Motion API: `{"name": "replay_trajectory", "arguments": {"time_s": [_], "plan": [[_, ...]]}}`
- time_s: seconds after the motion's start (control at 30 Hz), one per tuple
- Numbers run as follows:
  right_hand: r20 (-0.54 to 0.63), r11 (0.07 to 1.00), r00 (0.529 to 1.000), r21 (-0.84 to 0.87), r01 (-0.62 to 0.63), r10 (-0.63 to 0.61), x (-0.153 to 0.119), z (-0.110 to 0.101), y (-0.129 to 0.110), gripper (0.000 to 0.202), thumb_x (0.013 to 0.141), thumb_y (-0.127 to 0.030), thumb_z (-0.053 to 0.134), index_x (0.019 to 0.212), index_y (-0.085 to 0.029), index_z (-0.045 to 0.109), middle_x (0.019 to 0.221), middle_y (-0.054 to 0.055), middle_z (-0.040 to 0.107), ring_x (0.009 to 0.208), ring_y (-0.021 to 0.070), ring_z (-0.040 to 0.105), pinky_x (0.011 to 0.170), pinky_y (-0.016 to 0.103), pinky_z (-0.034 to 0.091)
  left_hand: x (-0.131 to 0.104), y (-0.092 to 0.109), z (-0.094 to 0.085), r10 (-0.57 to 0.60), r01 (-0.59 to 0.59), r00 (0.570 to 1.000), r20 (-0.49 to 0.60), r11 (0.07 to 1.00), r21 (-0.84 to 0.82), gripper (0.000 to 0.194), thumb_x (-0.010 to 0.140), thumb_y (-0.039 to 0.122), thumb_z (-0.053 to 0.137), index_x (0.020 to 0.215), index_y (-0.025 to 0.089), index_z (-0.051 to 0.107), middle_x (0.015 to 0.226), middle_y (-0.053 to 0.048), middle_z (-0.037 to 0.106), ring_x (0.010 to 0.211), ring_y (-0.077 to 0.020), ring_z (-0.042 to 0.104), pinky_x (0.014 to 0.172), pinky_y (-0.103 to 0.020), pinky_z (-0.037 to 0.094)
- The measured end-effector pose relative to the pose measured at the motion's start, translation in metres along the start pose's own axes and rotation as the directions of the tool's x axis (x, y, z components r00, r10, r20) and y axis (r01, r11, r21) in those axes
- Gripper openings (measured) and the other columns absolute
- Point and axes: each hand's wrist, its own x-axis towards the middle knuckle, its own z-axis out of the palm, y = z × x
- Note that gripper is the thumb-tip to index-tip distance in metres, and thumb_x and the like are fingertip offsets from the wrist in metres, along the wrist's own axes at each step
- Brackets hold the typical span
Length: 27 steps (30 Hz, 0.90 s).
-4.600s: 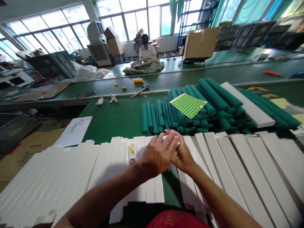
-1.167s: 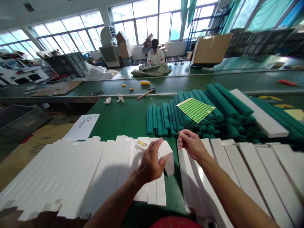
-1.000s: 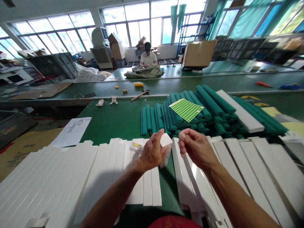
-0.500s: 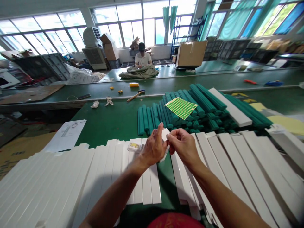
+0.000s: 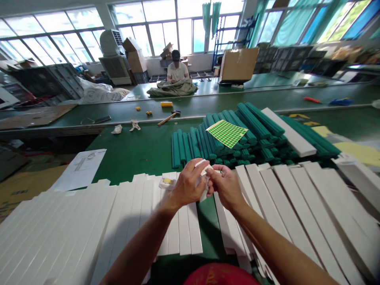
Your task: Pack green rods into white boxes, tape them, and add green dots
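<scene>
Both hands meet at the end of a narrow white box (image 5: 204, 194), held over the gap between two rows of similar boxes. My left hand (image 5: 188, 183) wraps round the box from the left, fingers bent over its top. From the right, my right hand (image 5: 224, 184) pinches the box's end flap with thumb and fingers. Much of the box is hidden behind the hands. Flat white boxes (image 5: 124, 221) lie side by side to the left, and more white boxes (image 5: 285, 206) lie to the right. A small tape dispenser (image 5: 168, 182) with yellow tape rests beside my left hand.
Beyond the hands, green ribbed rods (image 5: 208, 138) are piled under a sheet of green round stickers (image 5: 227, 133). A printed paper (image 5: 81, 168) lies at left, a hammer (image 5: 168, 118) farther back. Across the bench a person (image 5: 177, 71) sits behind folded cloth (image 5: 173, 88).
The left fingers, raised before, have curled down over the box end. My right hand has shifted slightly and its fingers have closed in further at the flap. The view has moved slightly.
</scene>
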Motion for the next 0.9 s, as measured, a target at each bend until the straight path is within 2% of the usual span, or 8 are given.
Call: {"name": "replay_trajectory", "arguments": {"time_s": [0.2,0.37,0.47,0.57,0.63,0.73,0.83,0.9], "plan": [[-0.065,0.961,0.988,-0.251,0.117,-0.138,0.02,-0.01,0.036,0.049,0.071,-0.06,0.069,0.087,-0.019,0.047,0.044,-0.009,0.049,0.03,0.0084,0.038,0.031,0.02,0.027,0.001,-0.008,-0.011,-0.045,0.052,0.997,0.061,0.991,-0.126,0.061,0.073,0.007,0.05,0.134,0.014,0.049,0.13,-0.015,0.055,0.123,-0.0263,0.051,0.105,-0.045,0.043],[0.044,0.85,0.983,-0.496,0.177,-0.179,0.037,-0.026,0.051,0.042,0.077,-0.057,0.06,0.09,-0.019,0.051,0.055,-0.006,0.05,0.043,0.0098,0.043,0.043,0.021,0.033,0.001,-0.007,-0.011,-0.06,0.069,0.996,0.059,0.984,-0.163,0.054,0.078,0.015,0.054,0.132,0.016,0.052,0.127,-0.014,0.057,0.12,-0.0262,0.053,0.102,-0.043,0.044],[0.12,0.69,0.98,-0.697,0.196,-0.157,0.032,-0.033,0.076,0.029,0.079,-0.042,0.058,0.095,-0.018,0.053,0.059,-0.005,0.051,0.053,0.0121,0.048,0.051,0.022,0.035,0.0,-0.008,0.008,-0.184,0.173,0.98,-0.08,0.977,-0.126,0.05,0.081,0.03,0.064,0.128,0.018,0.053,0.12,-0.013,0.058,0.112,-0.0247,0.056,0.097,-0.04,0.048],[0.154,0.603,0.985,-0.78,0.168,-0.077,0.022,-0.044,0.103,0.037,0.074,-0.026,0.062,0.108,-0.015,0.054,0.059,-0.004,0.054,0.054,0.014,0.051,0.053,0.023,0.032,0.004,-0.013,0.031,-0.33,0.329,0.898,-0.292,0.943,-0.057,0.059,0.076,0.03,0.072,0.129,0.018,0.048,0.12,-0.012,0.056,0.112,-0.0245,0.056,0.097,-0.04,0.048],[0.177,0.564,0.984,-0.81,0.16,-0.024,0.017,-0.055,0.111,0.041,0.076,-0.025,0.061,0.116,-0.014,0.055,0.059,-0.003,0.057,0.056,0.0155,0.053,0.056,0.024,0.033,0.012,-0.02,0.041,-0.38,0.387,0.859,-0.342,0.921,-0.052,0.061,0.074,0.024,0.072,0.129,0.02,0.046,0.122,-0.011,0.056,0.115,-0.0244,0.055,0.099,-0.039,0.046],[0.208,0.514,0.978,-0.841,0.169,0.018,0.014,-0.07,0.107,0.049,0.078,-0.036,0.064,0.12,-0.012,0.056,0.08,0.007,0.067,0.069,0.019,0.059,0.064,0.027,0.04,0.027,-0.036,0.046,-0.553,0.55,0.791,-0.26,0.83,-0.093,0.07,0.071,0.022,0.072,0.132,0.021,0.039,0.119,-0.009,0.06,0.106,-0.0223,0.06,0.093,-0.035,0.049],[0.233,0.435,0.969,-0.883,0.177,0.08,0.01,-0.075,0.102,0.078,0.07,-0.047,0.073,0.133,-0.01,0.046,0.117,0.017,0.063,0.094,0.0251,0.063,0.074,0.03,0.045,0.034,-0.052,0.058,-0.774,0.772,0.627,-0.088,0.632,-0.064,0.074,0.072,0.026,0.07,0.135,0.017,0.034,0.105,-0.008,0.066,0.088,-0.0192,0.066,0.08,-0.03,0.052],[0.184,0.344,0.969,-0.931,0.12,0.162,0.004,-0.072,0.109,0.077,0.074,-0.049,0.068,0.134,-0.007,0.043,0.111,0.017,0.067,0.096,0.0277,0.065,0.075,0.031,0.046,0.029,-0.06,0.076,-0.835,0.835,0.55,-0.008,0.55,-0.016,0.069,0.073,0.026,0.069,0.132,0.013,0.037,0.096,-0.008,0.068,0.081,-0.019,0.067,0.074,-0.029,0.051]]}}
